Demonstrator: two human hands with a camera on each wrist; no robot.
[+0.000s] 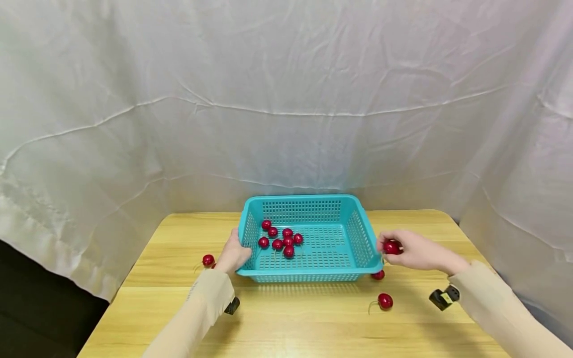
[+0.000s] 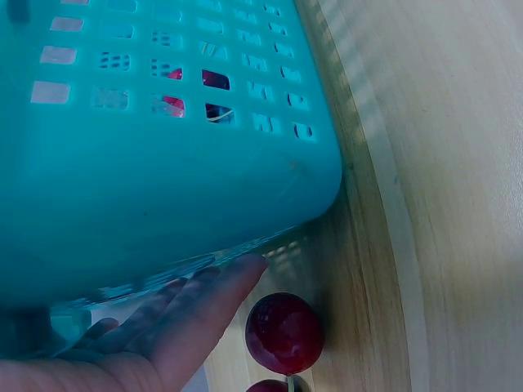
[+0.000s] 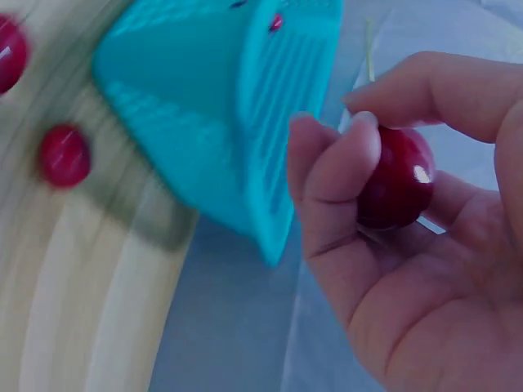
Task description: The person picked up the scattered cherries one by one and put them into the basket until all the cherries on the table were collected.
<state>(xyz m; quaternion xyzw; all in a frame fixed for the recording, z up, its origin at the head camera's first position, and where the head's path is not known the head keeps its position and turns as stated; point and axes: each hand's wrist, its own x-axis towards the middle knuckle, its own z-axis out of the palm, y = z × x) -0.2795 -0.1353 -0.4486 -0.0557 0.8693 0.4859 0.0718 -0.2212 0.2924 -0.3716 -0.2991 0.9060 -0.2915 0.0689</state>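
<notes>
A turquoise plastic basket (image 1: pixel 309 277) with perforated walls stands on the table, several red cherries (image 1: pixel 288 251) lying in its left half. At its left end my left hand (image 1: pixel 234 253) holds the side wall, thumb at the rim and fingers along the outside. In the left wrist view those fingers (image 2: pixel 200 314) lie against the wall, close to a loose cherry (image 2: pixel 284 333). Just outside the basket's right rim, my right hand (image 1: pixel 409 249) holds a cherry (image 3: pixel 398 178) between curled fingers and thumb, its stem pointing up in the right wrist view.
On the wooden table (image 1: pixel 286 323), one cherry (image 1: pixel 385 301) lies right of centre and another (image 1: pixel 378 275) by the basket's right front corner. A cherry (image 1: pixel 208 260) sits left of the basket, another partly behind my left hand. Pale cloth (image 1: pixel 286 124) hangs behind the table.
</notes>
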